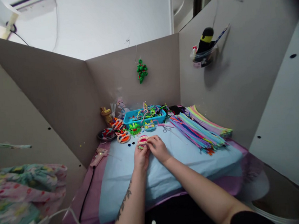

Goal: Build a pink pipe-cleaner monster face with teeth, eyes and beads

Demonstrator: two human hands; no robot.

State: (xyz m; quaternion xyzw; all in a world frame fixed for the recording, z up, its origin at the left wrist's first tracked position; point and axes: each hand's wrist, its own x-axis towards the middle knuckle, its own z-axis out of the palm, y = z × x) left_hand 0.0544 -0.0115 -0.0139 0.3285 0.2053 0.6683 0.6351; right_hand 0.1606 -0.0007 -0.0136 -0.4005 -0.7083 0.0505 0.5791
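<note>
Your left hand point(141, 155) grips a pink-and-white craft piece point(142, 140) over the blue cloth point(159, 176); your right hand point(157, 148) pinches its edge near four o'clock. From that piece, an orange toy point(123, 136) lies at ten, a green toy point(134, 129) at eleven, scissors point(165, 128) at two.

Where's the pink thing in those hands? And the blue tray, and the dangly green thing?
Pink thing point(142, 139): head view, on its pink upper part.
Blue tray point(161, 119): head view, on its front wall.
Dangly green thing point(142, 71): head view, middle of its green cluster.
</note>
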